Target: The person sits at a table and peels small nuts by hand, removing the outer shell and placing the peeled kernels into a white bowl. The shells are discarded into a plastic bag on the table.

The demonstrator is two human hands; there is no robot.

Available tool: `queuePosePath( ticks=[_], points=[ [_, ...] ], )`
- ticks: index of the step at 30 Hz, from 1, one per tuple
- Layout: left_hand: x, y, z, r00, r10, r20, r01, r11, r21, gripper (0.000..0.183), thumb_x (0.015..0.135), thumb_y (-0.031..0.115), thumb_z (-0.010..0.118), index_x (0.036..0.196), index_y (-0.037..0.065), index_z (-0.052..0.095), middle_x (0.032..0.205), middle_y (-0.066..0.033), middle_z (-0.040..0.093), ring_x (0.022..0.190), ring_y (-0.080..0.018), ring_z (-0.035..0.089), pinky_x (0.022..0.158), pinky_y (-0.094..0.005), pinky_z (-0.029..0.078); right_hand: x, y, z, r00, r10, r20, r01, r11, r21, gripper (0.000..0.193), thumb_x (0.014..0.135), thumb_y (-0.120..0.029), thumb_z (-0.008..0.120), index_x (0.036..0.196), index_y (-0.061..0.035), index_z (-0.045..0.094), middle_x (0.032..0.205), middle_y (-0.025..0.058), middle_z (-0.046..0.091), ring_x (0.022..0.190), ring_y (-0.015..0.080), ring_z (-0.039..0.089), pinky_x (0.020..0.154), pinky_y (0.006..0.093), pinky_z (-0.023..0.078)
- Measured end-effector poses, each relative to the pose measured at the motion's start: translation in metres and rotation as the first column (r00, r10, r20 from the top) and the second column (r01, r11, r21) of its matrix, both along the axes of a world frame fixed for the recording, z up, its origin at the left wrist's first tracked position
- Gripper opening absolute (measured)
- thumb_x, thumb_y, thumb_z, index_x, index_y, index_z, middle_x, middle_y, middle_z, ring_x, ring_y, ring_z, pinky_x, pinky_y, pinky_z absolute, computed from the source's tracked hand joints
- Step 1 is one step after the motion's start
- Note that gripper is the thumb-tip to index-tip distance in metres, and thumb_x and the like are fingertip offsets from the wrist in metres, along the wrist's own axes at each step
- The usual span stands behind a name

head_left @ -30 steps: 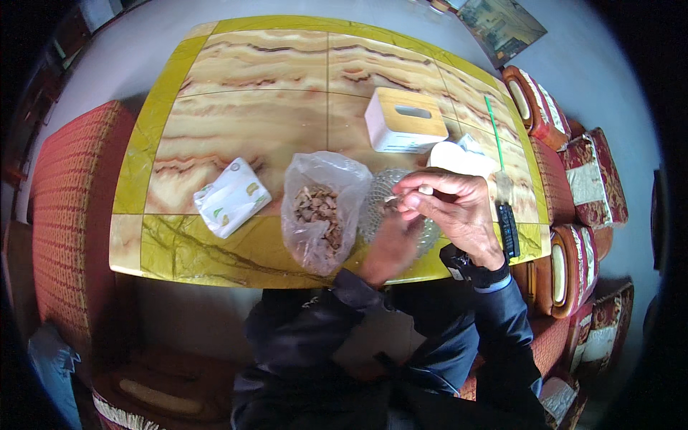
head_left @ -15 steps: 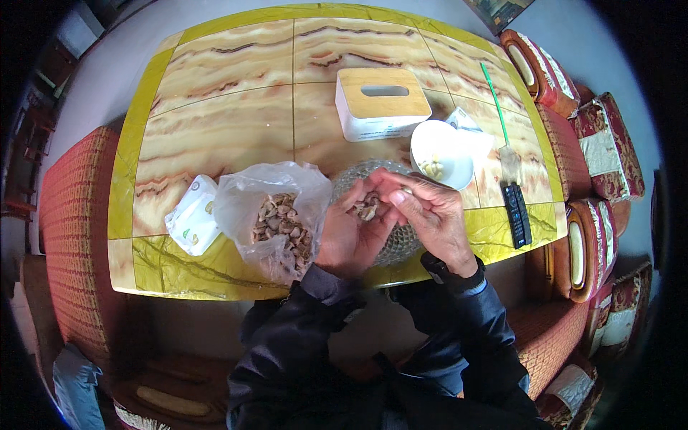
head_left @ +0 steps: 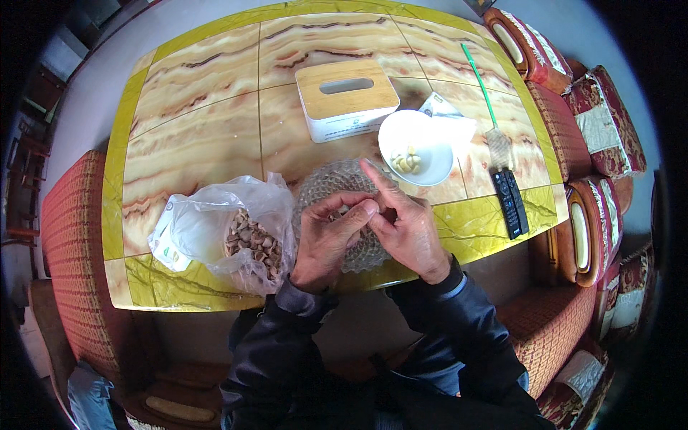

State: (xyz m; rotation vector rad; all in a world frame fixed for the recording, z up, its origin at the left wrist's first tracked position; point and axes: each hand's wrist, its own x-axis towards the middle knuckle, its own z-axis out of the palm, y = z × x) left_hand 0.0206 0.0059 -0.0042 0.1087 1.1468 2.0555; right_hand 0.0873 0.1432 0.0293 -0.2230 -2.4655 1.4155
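Over a textured glass dish [head_left: 333, 179] at the table's near edge, my two hands meet at the fingertips. My left hand [head_left: 326, 240] is curled closed, with a small garlic clove mostly hidden behind its thumb and fingers. My right hand [head_left: 408, 233] pinches at the same spot, its index finger stretched out toward the bowl; what its fingertips hold is hidden. Just beyond stands a white bowl [head_left: 394, 136] with several peeled garlic cloves [head_left: 407, 162]. Left of my left hand, a clear plastic bag [head_left: 208, 197] lies open around brownish unpeeled garlic cloves [head_left: 251, 240].
Behind the dish stands a white tissue box [head_left: 346, 97] with a wooden lid. Right of the bowl lie a green-handled fly swatter [head_left: 481, 89] and black remote controls [head_left: 510, 204]. A white packet [head_left: 170, 247] rests by the bag. Patterned red seats [head_left: 82, 229] flank the marble-look table [head_left: 193, 143].
My view has shifted a little. My left hand has turned over from palm-up to knuckles-up. The right hand has moved in against it, its index finger now extended.
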Motion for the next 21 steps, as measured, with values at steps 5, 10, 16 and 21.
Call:
queuePosePath(
  ticks=[5, 10, 16, 21],
  points=[
    [-0.007, -0.005, -0.002, 0.986, 0.079, -0.143, -0.09, 0.994, -0.07, 0.019, 0.093, 0.01, 0.071, 0.107, -0.003, 0.072, 0.098, -0.0055, 0.071, 0.091, -0.01, 0.063, 0.08, -0.024, 0.05, -0.003, -0.001, -0.002, 0.999, 0.033, 0.025, -0.032, 0.999, -0.033, 0.049, 0.088, 0.005, 0.068, 0.135, -0.0083, 0.06, 0.093, 0.0117, 0.069, 0.076, 0.0205, 0.068, 0.07, 0.0307, 0.056],
    [-0.009, -0.008, 0.0, 0.952, 0.112, -0.284, -0.141, 0.986, -0.084, 0.021, 0.095, 0.008, 0.068, 0.113, 0.0, 0.072, 0.097, -0.0036, 0.071, 0.087, -0.0076, 0.061, 0.078, -0.0221, 0.049, -0.011, 0.003, -0.012, 0.968, 0.034, -0.25, -0.015, 0.997, 0.08, 0.04, 0.083, 0.008, 0.072, 0.12, -0.0076, 0.071, 0.099, 0.0101, 0.07, 0.087, 0.0177, 0.067, 0.078, 0.0284, 0.054],
    [-0.01, -0.014, 0.002, 0.942, 0.075, -0.328, -0.125, 0.983, -0.136, 0.02, 0.095, 0.005, 0.067, 0.114, 0.002, 0.073, 0.096, -0.0029, 0.071, 0.086, -0.0062, 0.06, 0.077, -0.0206, 0.049, -0.009, 0.003, -0.016, 0.973, -0.013, -0.228, 0.017, 1.0, 0.014, 0.036, 0.08, 0.009, 0.074, 0.112, -0.0061, 0.075, 0.102, 0.0102, 0.07, 0.095, 0.0196, 0.067, 0.081, 0.0292, 0.054],
    [-0.01, -0.011, 0.002, 0.913, 0.085, -0.398, -0.15, 0.98, -0.133, 0.019, 0.094, 0.003, 0.068, 0.112, 0.001, 0.073, 0.095, -0.0012, 0.07, 0.083, -0.0045, 0.059, 0.074, -0.0194, 0.048, -0.011, 0.002, -0.015, 0.957, -0.015, -0.291, 0.008, 1.0, -0.024, 0.03, 0.079, 0.01, 0.074, 0.106, -0.0027, 0.075, 0.104, 0.011, 0.071, 0.096, 0.0205, 0.068, 0.082, 0.0297, 0.055]
  ],
)
